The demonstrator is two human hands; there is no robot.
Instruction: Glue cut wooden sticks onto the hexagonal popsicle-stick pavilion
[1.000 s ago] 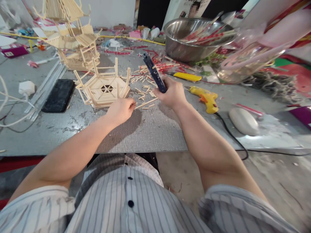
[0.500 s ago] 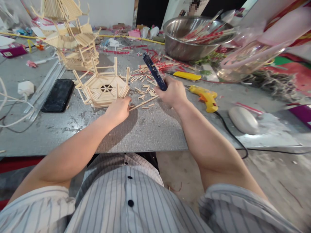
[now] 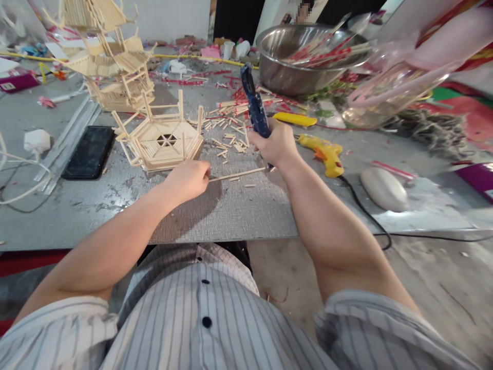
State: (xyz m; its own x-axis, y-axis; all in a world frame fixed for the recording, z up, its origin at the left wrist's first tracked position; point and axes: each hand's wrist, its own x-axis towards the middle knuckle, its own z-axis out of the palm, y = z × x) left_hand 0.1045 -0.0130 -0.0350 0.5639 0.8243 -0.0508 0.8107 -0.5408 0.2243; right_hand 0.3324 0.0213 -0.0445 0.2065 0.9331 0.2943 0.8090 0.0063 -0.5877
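Note:
My left hand [image 3: 188, 179] is closed in a pinch on one end of a thin wooden stick [image 3: 239, 174], which lies low over the table and points right. In my right hand [image 3: 279, 143] is a dark blue utility knife [image 3: 256, 108], held upright with its lower end down at the stick's far end; the fingers partly hide it. Just behind my left hand sits a hexagonal wooden stick frame [image 3: 164, 141] with short upright posts. Short cut stick pieces [image 3: 230, 139] are scattered between the frame and the knife.
A taller stick pagoda [image 3: 111, 67] stands at the back left, a black phone [image 3: 88, 152] before it. To the right lie a yellow glue gun [image 3: 325, 154], a yellow cutter [image 3: 295, 119] and a pale oval object [image 3: 384, 188]. A steel basin [image 3: 296, 77] stands behind.
The knife and my right hand have shifted slightly right, and the knife has become more upright. My left hand has moved a little right and down with the stick, away from the frame.

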